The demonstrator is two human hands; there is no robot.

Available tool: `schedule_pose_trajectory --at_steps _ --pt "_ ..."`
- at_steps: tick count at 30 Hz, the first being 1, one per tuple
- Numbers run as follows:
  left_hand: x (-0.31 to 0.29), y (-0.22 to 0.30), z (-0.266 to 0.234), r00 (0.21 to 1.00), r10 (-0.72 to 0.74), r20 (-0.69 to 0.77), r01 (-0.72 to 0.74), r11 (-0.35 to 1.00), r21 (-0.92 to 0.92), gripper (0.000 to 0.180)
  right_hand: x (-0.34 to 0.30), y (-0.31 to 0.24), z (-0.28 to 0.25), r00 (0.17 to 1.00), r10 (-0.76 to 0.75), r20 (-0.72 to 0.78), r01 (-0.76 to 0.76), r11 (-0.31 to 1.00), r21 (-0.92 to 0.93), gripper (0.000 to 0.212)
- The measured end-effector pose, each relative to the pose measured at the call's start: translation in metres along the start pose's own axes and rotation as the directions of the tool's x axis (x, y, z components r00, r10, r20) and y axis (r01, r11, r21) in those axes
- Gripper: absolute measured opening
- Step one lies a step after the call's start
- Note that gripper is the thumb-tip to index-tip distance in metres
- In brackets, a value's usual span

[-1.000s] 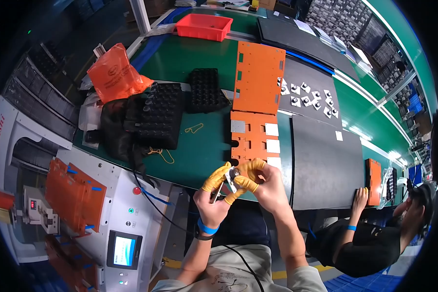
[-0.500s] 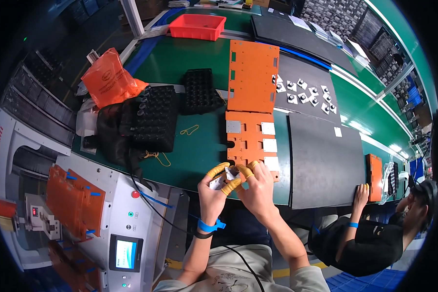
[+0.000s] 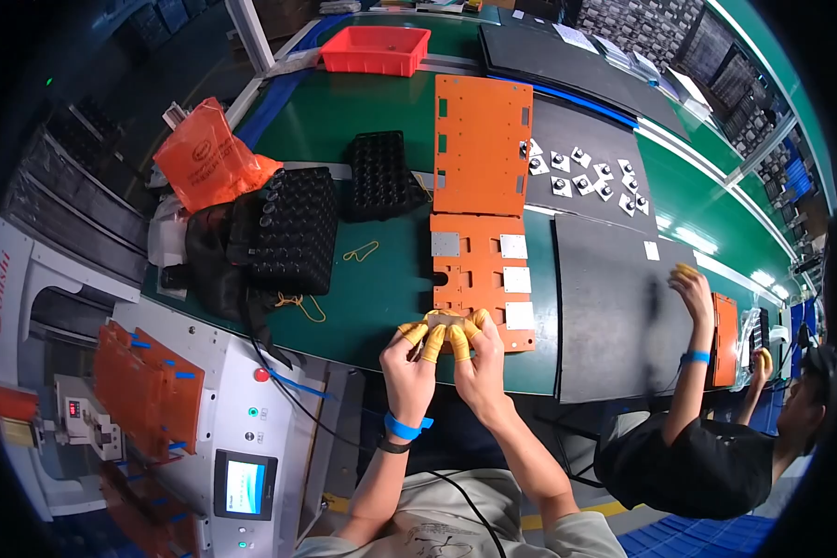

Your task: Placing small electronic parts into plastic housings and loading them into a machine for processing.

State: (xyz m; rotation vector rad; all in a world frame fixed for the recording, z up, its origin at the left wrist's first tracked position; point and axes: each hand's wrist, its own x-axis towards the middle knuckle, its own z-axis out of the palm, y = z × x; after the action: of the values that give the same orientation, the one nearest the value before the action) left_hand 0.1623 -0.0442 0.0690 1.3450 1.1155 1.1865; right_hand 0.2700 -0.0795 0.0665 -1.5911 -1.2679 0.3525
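Both my hands, with yellow covers on the fingertips, pinch one small flat metal plate point(image 3: 448, 320) at its two ends. My left hand point(image 3: 407, 377) is closed on its left side and wears a blue wrist strap. My right hand point(image 3: 481, 367) closes on the right side. The fingers hide much of the plate. It is held over the near end of an orange fixture point(image 3: 452, 270), which has slots and several silver plates point(image 3: 516, 279) lying in it. An orange hinged-looking panel point(image 3: 484, 149) lies beyond the fixture.
Black pocketed trays point(image 3: 377, 177) and yellow bands point(image 3: 361, 251) lie left. Several small plates with black round parts point(image 3: 581, 184) rest on a dark mat at right. A red bin point(image 3: 376, 51) stands far back. A co-worker's hand point(image 3: 693, 288) is over the black board point(image 3: 614, 325).
My hands have drawn level, and the plate between them has turned from tilted to lying crosswise. The co-worker's hand has lifted from beside the orange fixture at the right and moved away from its edge.
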Motion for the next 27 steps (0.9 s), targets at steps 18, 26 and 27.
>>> schedule_pose_trajectory --at_steps 18,26,27 --pt "0.091 -0.047 0.016 0.989 -0.146 -0.007 0.132 0.876 0.463 0.035 0.005 0.024 -0.036 0.992 0.052 -0.118 -0.049 0.998 0.025 0.018" --pt "0.103 -0.042 0.014 0.978 -0.192 0.082 0.123 0.849 0.514 0.039 0.012 0.005 -0.019 0.996 0.069 -0.056 -0.063 0.994 0.088 0.017" --pt "0.101 -0.040 0.013 0.985 -0.157 0.078 0.099 0.865 0.492 0.039 0.014 -0.004 -0.011 1.000 -0.013 -0.009 0.013 0.998 0.057 0.018"
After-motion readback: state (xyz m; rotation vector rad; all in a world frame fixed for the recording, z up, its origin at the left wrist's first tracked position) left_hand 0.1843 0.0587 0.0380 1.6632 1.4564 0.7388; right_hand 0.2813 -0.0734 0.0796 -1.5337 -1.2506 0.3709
